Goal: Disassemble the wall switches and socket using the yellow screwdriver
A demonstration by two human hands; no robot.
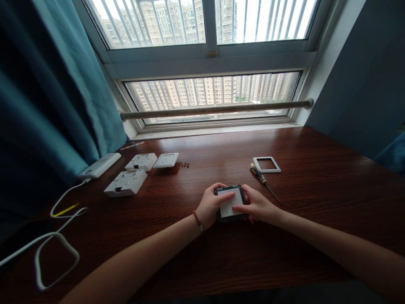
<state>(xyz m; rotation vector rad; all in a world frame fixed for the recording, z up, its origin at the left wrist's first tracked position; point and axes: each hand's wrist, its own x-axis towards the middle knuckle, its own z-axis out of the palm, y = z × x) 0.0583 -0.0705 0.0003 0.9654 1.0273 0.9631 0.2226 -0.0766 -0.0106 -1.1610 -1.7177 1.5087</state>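
Observation:
Between both hands, just over the front half of the table, is a wall switch (227, 208) with a white face and a dark frame. My left hand (212, 205) grips its left side, thumb lying across the white face. On the opposite side my right hand (255, 205) holds it too, its thumb pressed on the face and its fingers curled beneath. The switch's underside is hidden. A screwdriver (259, 174) with a dark and yellowish handle lies right of my right hand, its shaft pointing toward me. Behind it, a white square cover frame (277, 168) rests flat.
At the left on the wooden table (177, 261) stand two white mounting boxes (142, 161) and a white socket panel (166, 160). Several small screws (185, 165) lie beside the panel. A white power strip (100, 166) with a looping white cable (68, 240) sits by the curtain (95, 114).

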